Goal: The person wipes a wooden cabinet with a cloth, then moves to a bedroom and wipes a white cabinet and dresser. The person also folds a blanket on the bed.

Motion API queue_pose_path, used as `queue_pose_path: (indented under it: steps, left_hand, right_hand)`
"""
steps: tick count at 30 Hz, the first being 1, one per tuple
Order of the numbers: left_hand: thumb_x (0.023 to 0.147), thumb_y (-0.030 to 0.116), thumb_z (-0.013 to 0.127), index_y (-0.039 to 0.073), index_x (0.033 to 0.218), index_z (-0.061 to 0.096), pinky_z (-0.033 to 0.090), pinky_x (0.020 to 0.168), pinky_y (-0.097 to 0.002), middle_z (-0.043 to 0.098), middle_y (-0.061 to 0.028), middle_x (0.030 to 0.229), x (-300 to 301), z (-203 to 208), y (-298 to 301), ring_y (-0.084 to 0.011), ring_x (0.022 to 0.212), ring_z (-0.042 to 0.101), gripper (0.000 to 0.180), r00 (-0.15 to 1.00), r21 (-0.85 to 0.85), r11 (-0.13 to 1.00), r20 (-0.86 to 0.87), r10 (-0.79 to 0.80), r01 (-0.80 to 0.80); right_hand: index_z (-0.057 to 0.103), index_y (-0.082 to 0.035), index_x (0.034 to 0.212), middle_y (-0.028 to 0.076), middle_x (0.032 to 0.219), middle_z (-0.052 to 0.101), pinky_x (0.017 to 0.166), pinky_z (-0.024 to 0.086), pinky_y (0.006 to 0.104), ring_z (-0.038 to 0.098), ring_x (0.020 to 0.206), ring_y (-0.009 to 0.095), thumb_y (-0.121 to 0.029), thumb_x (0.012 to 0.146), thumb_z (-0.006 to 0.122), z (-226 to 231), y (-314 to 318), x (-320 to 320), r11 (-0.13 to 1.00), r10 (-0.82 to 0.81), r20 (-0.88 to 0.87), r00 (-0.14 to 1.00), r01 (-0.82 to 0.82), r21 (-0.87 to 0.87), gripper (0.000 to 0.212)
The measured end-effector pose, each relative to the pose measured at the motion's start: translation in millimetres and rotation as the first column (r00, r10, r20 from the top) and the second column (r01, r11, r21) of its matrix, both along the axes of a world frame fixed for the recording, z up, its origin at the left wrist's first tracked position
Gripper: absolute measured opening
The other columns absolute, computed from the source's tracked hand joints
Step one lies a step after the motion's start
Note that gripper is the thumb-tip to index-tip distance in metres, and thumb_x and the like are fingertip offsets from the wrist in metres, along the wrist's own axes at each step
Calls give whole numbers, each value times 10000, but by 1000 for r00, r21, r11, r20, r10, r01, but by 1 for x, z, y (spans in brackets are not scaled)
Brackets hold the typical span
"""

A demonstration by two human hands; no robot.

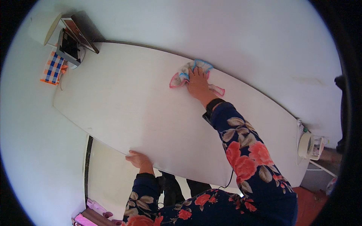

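A long white tabletop (pixel 113 86) stretches out before me. My right hand (pixel 198 83) is near its far edge, pressing down on a bunched cloth (pixel 177 80) and holding it against the surface. The cloth is greyish, trimmed in pink and light blue, with its folds spilling out around my fingers. At the near edge of the table, my left hand (pixel 139 159) is closed on the rim, its fingers partly hidden. No cloth or tool shows in the left hand.
A dark picture frame (pixel 80 33), a grey box-like object (pixel 69 48) and a checked orange, blue and white cloth (pixel 52 67) are at the far left end. A cream round-framed object (pixel 304 146) stands by the right end. Pink things (pixel 97 208) lie low at left. A wall borders the far edge.
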State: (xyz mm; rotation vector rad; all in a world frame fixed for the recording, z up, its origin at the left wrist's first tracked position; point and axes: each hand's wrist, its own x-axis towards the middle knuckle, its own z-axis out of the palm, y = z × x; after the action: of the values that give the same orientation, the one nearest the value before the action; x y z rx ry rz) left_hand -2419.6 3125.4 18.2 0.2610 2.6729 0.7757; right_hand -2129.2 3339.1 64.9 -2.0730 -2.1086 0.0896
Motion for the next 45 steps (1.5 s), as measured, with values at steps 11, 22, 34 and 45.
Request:
queue_pose_path:
  steps: [11, 22, 34, 45]
  left_hand:
    - [884, 382, 331, -36, 1156, 328, 459, 707, -490, 499, -300, 1028, -46, -90, -28, -450, 878, 521, 499, 896, -21, 944, -306, -320, 330]
    - [882, 414, 318, -2, 1155, 344, 469, 690, -480, 523, -280, 1008, -13, -8, 5, -432, 864, 536, 499, 995, -39, 999, -93, -25, 22]
    - [874, 420, 326, -4, 1202, 312, 473, 702, -465, 514, -272, 1055, -22, -37, -6, -421, 901, 536, 535, 987, -24, 995, -128, -100, 97]
    - [892, 343, 359, -23, 1185, 320, 455, 767, -360, 508, -255, 1062, -21, -94, -29, -359, 932, 535, 471, 935, 106, 951, -245, -258, 290]
  right_hand:
    - [360, -45, 1257, 174, 1313, 309, 986, 217, 442, 241, 1234, 315, -326, 795, 513, 13, 53, -67, 991, 109, -24, 994, -110, -79, 562]
    - [362, -73, 1253, 157, 1273, 353, 972, 226, 507, 288, 1208, 309, -357, 801, 501, -1, -36, 32, 988, -150, -24, 988, 151, 43, 551]
    - [276, -48, 1303, 226, 1308, 292, 978, 233, 501, 275, 1212, 369, -337, 825, 466, -7, -165, 173, 821, -552, 106, 827, 561, -106, 590]
    - [350, -25, 1259, 208, 1291, 320, 980, 237, 468, 290, 1203, 358, -238, 782, 526, 0, -82, -49, 998, -63, -46, 997, 64, 9, 552]
